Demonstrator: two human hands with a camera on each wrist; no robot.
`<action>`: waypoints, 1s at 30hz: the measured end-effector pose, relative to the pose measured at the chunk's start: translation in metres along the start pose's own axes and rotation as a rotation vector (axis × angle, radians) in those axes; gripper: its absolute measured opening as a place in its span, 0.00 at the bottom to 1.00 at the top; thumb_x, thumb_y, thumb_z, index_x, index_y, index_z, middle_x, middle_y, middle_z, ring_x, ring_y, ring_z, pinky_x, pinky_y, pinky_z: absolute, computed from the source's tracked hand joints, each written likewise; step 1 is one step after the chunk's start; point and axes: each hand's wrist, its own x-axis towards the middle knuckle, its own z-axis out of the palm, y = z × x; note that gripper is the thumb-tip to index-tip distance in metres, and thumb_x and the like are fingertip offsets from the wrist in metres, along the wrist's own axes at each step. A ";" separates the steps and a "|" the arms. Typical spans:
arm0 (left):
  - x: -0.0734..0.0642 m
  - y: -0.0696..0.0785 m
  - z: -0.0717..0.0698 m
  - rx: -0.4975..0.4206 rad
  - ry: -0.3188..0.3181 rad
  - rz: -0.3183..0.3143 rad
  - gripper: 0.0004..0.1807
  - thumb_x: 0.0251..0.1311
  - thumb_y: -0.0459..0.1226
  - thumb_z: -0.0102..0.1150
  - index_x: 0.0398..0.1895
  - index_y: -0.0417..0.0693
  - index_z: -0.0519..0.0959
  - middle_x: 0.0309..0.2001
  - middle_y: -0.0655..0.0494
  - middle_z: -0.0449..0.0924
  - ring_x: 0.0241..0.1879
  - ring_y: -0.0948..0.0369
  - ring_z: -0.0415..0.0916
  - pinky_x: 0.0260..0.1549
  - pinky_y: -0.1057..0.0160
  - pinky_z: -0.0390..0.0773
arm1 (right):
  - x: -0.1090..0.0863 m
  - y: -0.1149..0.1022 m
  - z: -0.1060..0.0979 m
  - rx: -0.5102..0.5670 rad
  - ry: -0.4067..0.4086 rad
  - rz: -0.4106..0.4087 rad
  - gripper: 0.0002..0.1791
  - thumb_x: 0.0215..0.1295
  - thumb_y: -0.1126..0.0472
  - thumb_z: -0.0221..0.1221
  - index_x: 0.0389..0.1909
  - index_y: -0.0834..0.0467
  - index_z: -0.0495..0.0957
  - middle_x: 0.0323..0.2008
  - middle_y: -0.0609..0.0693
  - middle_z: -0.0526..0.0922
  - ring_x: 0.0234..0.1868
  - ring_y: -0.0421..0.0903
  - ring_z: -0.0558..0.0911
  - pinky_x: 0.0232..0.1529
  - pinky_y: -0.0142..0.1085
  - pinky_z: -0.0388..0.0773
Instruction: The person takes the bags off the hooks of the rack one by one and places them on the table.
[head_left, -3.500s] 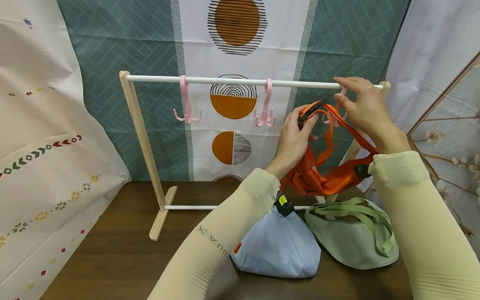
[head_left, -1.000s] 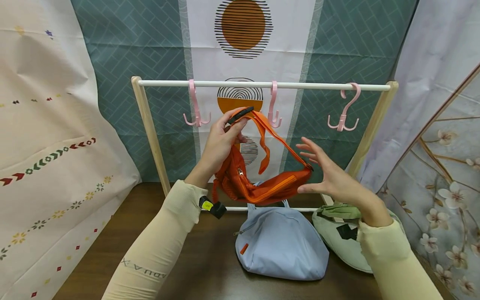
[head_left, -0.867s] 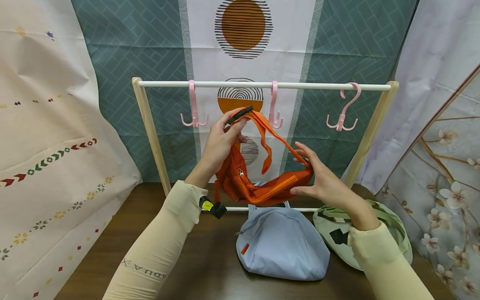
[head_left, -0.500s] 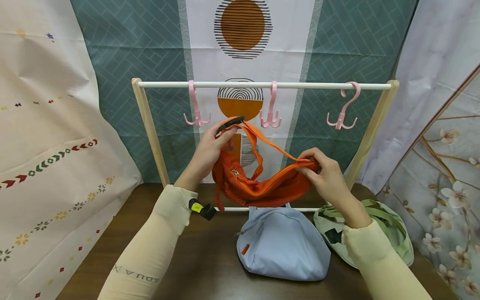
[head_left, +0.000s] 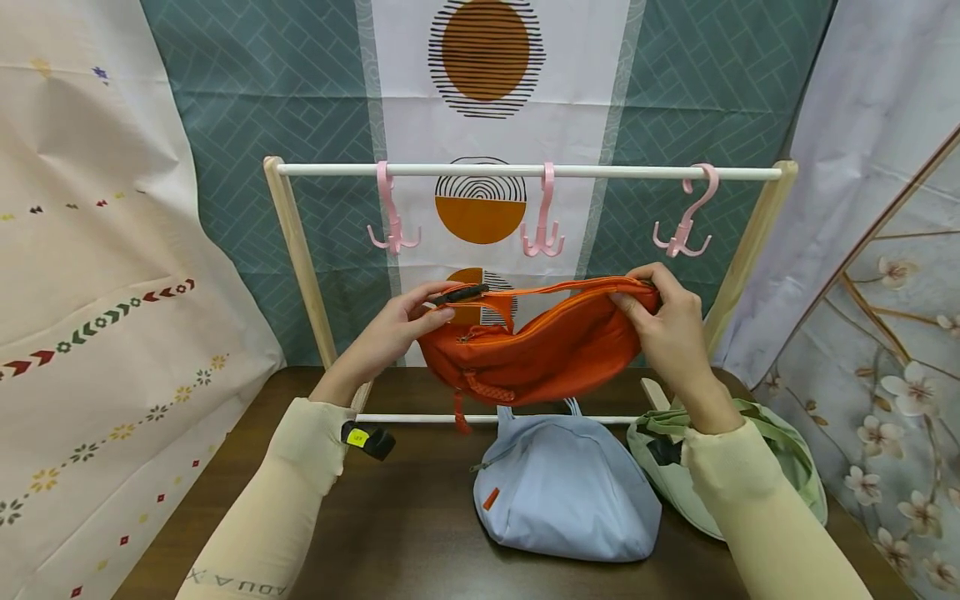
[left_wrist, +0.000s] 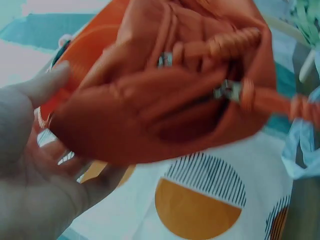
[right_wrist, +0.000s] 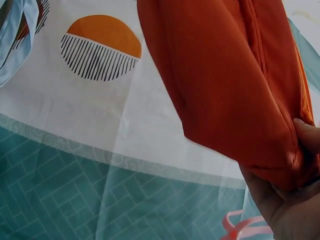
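Note:
An orange waist bag (head_left: 555, 350) is stretched nearly level in front of the rack, held at both ends. My left hand (head_left: 393, 329) pinches its left end at the strap by a black buckle (head_left: 461, 293). In the left wrist view, zip pulls (left_wrist: 227, 91) dangle from the bag, and my left thumb lies on the orange strap. At the other end, my right hand (head_left: 671, 333) pinches the bag's tip between thumb and fingers, which the right wrist view also shows. Pink hooks (head_left: 545, 221) hang on the bar above, apart from the bag.
A wooden rack with a white top bar (head_left: 472, 170) stands on the brown table (head_left: 405, 517). A light blue bag (head_left: 566, 487) sits below the orange one. A green bag (head_left: 795, 467) lies to the right, partly behind my right forearm. Patterned cloths hang behind.
From the right hook on the bar, my right hand came down and gripped the bag's right end. My left hand moved left and lower; the bag went from sagging to nearly level.

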 end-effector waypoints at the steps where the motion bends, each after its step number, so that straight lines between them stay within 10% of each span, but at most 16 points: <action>1: -0.002 -0.002 -0.001 0.010 -0.020 0.001 0.27 0.78 0.42 0.56 0.76 0.56 0.68 0.64 0.46 0.74 0.56 0.49 0.77 0.53 0.56 0.80 | 0.001 -0.001 0.000 -0.004 0.007 0.003 0.12 0.68 0.65 0.68 0.48 0.65 0.80 0.40 0.59 0.86 0.33 0.35 0.79 0.32 0.24 0.74; 13: -0.021 -0.026 0.009 0.095 -0.125 0.064 0.53 0.61 0.32 0.74 0.83 0.65 0.54 0.68 0.44 0.67 0.66 0.45 0.71 0.61 0.42 0.76 | 0.009 -0.011 0.001 -0.020 0.032 0.023 0.12 0.70 0.63 0.68 0.48 0.65 0.80 0.41 0.59 0.86 0.35 0.39 0.78 0.33 0.26 0.72; 30: -0.048 -0.041 -0.003 -0.018 0.282 0.139 0.26 0.71 0.30 0.63 0.71 0.45 0.73 0.57 0.58 0.82 0.57 0.61 0.79 0.49 0.67 0.82 | -0.014 -0.002 0.017 0.077 -0.039 0.145 0.22 0.71 0.56 0.67 0.55 0.65 0.72 0.40 0.59 0.83 0.34 0.44 0.78 0.30 0.25 0.75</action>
